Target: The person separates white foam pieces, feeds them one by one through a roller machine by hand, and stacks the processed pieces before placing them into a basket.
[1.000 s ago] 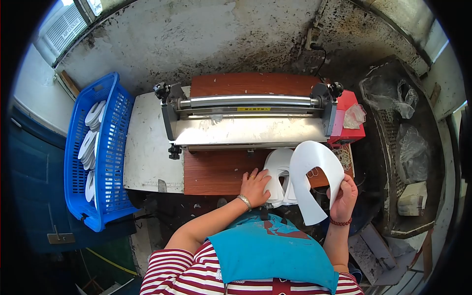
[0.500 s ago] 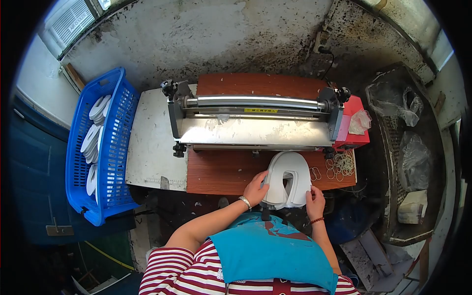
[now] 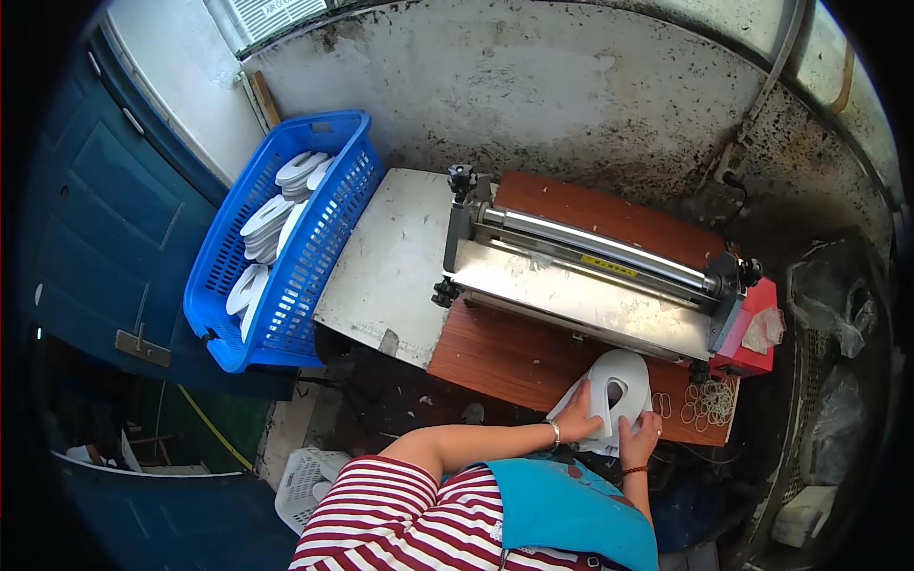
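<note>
A stack of white U-shaped sheets (image 3: 621, 364) lies at the front edge of the brown board, below the roller machine (image 3: 581, 294). My left hand (image 3: 577, 417) grips its left side near the inner opening, thumb on top. On the lower right side, my right hand (image 3: 640, 438) holds the stack with its thumb toward the opening. The undersides of both hands' grips are hidden. Thin pale rubber bands (image 3: 708, 404) lie in a tangle to the right of the stack.
A blue plastic basket (image 3: 322, 238) with several white U-shaped bundles stands at left on a whitish tabletop (image 3: 390, 257). The red machine end (image 3: 759, 303) has crumpled plastic on it. A white basket (image 3: 301, 485) sits low beside my left elbow. Dark mesh crate (image 3: 809, 381) at right.
The view has turned left, so everything appears tilted and shifted right. My hands have moved closer together on the stack, the left one now reaching over its top.
</note>
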### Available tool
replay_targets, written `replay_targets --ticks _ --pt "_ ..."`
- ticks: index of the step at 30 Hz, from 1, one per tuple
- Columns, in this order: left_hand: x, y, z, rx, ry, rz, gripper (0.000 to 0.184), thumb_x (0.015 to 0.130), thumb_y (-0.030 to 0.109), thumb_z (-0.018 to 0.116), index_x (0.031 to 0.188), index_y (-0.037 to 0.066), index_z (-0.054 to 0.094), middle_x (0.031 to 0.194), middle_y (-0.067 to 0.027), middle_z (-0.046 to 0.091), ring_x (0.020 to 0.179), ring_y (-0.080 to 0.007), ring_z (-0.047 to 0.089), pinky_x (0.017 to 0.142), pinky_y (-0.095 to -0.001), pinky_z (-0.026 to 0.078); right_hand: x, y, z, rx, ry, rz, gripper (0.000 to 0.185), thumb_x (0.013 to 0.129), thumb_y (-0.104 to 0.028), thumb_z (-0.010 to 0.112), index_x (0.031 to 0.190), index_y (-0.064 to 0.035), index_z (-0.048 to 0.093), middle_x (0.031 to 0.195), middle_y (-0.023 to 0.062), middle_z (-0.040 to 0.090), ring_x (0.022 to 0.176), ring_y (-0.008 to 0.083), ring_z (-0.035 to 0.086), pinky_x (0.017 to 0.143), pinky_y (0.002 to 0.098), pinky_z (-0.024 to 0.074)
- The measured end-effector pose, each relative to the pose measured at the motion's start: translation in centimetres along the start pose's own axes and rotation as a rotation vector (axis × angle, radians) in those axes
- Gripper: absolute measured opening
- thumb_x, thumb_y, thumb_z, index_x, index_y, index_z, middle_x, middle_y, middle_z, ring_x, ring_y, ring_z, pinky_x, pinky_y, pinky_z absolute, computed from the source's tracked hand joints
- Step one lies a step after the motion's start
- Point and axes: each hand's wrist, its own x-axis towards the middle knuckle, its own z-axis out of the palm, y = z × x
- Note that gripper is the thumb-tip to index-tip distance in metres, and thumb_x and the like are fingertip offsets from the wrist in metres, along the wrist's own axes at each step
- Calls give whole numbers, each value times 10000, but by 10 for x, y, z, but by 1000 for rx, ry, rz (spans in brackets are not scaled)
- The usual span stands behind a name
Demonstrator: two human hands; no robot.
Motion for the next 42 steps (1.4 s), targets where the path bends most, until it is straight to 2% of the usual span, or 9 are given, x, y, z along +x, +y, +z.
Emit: replay_targets --ticks 2,5,13,22,28,32,35,38,42 --pt "0 4 0 4 7 -10 954 761 272 588 1409 -69 -23 1482 -272 58 1394 -341 82 1130 -335 120 7 -2 -2 169 -190 213 492 719 -211 700 1119 23 536 1101 191 507 1060 347 477 889 411 394" --pt "-7 2 -4 -29 65 14 913 741 268 572 1418 -48 47 1480 -246 124 1385 -328 140 1129 -334 144 11 8 8 144 22 152 529 736 -239 691 1158 26 514 1110 202 494 1073 357 479 916 411 392" --pt "-9 8 -16 3 72 12 853 749 262 576 1417 -23 129 1436 -244 263 1333 -336 278 1088 -349 250 31 10 -8 -93 -113 90 586 707 -309 721 1183 -22 533 1058 179 510 1016 353 504 848 439 421" --pt "1 5 -46 90 -134 24 793 749 271 592 1403 8 230 1414 -242 309 1277 -356 368 1054 -364 309 22 -26 -14 -68 206 1 441 609 -103 768 948 -39 494 928 134 531 929 350 505 837 435 385" --pt "2 16 -91 80 -305 72 726 758 304 574 1374 32 305 1372 -230 373 1274 -349 371 1044 -392 325 10 -45 -49 576 -3 251 372 693 -30 738 990 -13 514 887 66 614 838 183 605 763 315 475" --pt "-7 47 -137 82 -276 282 492 791 228 565 1249 68 489 1252 -147 511 1082 -280 554 898 -358 461 18 -90 -114 1034 -157 218 383 738 -50 738 1067 8 551 962 64 634 853 116 605 755 259 498" --pt "-4 94 -175 -14 -54 564 272 809 -14 545 1067 32 618 1037 -94 615 869 -157 613 748 -262 499 41 -114 -134 1110 -142 193 289 761 -67 724 1002 22 592 917 59 650 792 103 611 710 242 506" --pt "26 126 -213 111 322 851 209 735 -29 561 913 39 646 857 -128 644 746 -266 618 681 -333 494 69 -119 -109 1148 -152 282 255 789 -102 704 983 35 610 897 67 657 764 103 616 682 246 512" --pt "73 161 -241 750 554 839 283 757 169 583 1024 84 621 1086 -89 598 1140 -305 472 973 -461 309 93 -109 -55 1236 -259 492 235 830 -142 668 970 42 623 870 84 663 711 110 626 621 248 519"
